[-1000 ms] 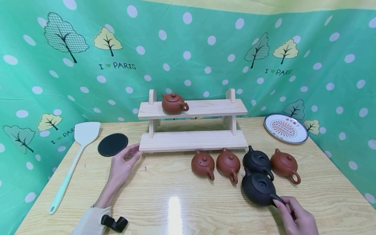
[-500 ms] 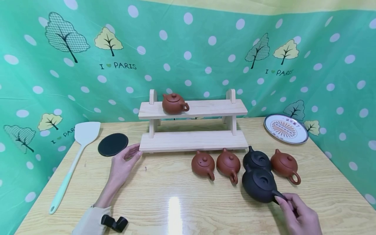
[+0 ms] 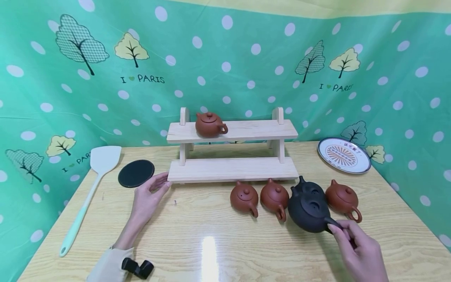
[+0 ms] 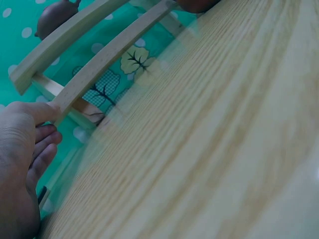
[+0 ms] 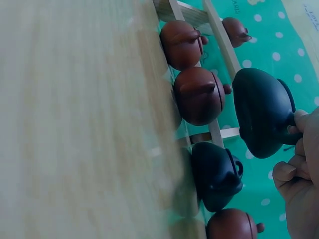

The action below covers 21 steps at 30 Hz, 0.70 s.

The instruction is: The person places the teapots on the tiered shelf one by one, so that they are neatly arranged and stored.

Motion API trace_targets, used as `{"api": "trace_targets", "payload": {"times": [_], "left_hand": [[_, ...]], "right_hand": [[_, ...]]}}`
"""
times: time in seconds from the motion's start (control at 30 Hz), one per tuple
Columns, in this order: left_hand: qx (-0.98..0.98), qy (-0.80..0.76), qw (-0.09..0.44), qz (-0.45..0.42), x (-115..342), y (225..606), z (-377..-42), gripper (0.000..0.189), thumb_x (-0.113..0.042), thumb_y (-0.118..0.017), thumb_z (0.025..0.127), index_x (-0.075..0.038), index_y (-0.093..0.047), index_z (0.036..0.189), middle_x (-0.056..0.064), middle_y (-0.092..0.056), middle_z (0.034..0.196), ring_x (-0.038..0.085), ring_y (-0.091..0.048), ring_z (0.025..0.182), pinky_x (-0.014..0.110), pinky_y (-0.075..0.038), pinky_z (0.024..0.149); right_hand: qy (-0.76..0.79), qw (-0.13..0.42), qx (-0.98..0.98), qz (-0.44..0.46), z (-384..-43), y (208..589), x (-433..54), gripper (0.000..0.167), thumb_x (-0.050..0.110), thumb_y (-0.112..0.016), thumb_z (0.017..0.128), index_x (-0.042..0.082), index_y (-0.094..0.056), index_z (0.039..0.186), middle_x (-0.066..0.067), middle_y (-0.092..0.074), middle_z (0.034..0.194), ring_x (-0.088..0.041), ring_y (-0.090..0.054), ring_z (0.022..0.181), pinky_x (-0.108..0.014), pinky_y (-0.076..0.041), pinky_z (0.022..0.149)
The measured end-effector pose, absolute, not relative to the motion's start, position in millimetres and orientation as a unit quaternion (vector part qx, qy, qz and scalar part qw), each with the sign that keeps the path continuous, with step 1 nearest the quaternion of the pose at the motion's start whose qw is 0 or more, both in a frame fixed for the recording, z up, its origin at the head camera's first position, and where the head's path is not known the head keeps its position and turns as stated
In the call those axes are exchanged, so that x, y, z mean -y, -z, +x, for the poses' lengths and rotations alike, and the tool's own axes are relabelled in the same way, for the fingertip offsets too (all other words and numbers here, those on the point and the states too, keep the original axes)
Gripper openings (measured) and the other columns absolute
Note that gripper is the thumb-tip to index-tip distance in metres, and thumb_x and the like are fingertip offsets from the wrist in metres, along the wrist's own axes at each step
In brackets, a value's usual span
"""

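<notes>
My right hand (image 3: 361, 246) pinches the handle of a black teapot (image 3: 308, 213). In the right wrist view this teapot (image 5: 264, 112) hangs above the table, apart from the other pots. From the head it partly covers a second black teapot (image 3: 310, 188), which stands on the table between brown teapots (image 3: 275, 196). At the lower left corner of a two-tier wooden rack (image 3: 232, 169), my left hand (image 3: 149, 197) holds the board's end, thumb at the front edge. In the left wrist view its other fingers (image 4: 45, 149) curl below the board. One brown teapot (image 3: 209, 124) sits on the upper shelf.
More brown teapots (image 3: 244, 197) stand before the rack, with another (image 3: 342, 199) at the far right of the row. A patterned plate (image 3: 343, 155) lies at the back right. On the left are a black round mat (image 3: 136, 173) and a pale spatula (image 3: 88, 196).
My right hand has raised the black teapot and brought it farther over the standing black one, toward the rack. The left hand stays at the rack's end.
</notes>
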<state>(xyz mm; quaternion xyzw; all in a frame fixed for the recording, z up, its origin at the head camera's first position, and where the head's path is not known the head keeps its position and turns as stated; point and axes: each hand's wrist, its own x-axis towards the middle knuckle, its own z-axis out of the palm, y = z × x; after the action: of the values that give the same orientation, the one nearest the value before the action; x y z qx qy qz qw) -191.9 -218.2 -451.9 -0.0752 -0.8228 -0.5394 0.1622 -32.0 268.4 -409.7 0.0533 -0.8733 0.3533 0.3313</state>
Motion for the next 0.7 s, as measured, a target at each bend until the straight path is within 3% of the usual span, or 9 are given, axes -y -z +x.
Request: {"api": "trace_targets", "payload": {"times": [0.17,0.5,0.7], "left_hand": [[0.823,0.538,0.164,-0.076,218,451,-192,0.036,-0.015,-0.073,0.099,0.000,-0.068,0.132,0.017,-0.071,0.124,0.012,-0.067,0.107,0.011,-0.051,0.091],[0.826,0.534,0.164,-0.073,219,453,-192,0.038,-0.014,-0.073,0.099,0.001,-0.067,0.133,0.017,-0.071,0.126,0.028,-0.067,0.111,0.009,-0.049,0.089],[0.831,0.527,0.164,-0.070,219,455,-194,0.037,-0.009,-0.072,0.099,0.003,-0.065,0.133,0.019,-0.070,0.126,0.029,-0.066,0.111,0.008,-0.049,0.090]], "right_hand": [[-0.358,0.330,0.867,0.105,-42,405,-270,0.026,-0.020,-0.074,0.084,0.003,-0.066,0.094,0.011,-0.040,0.067,0.002,-0.035,0.053,-0.021,-0.027,0.042],[-0.358,0.315,0.872,0.112,-62,397,-266,0.022,-0.017,-0.073,0.087,0.002,-0.068,0.096,0.008,-0.042,0.066,-0.002,-0.035,0.052,-0.022,-0.028,0.041],[-0.363,0.334,0.858,0.145,-77,398,-266,0.032,-0.023,-0.075,0.079,0.003,-0.068,0.094,0.009,-0.040,0.065,0.001,-0.035,0.054,-0.020,-0.027,0.043]]}}
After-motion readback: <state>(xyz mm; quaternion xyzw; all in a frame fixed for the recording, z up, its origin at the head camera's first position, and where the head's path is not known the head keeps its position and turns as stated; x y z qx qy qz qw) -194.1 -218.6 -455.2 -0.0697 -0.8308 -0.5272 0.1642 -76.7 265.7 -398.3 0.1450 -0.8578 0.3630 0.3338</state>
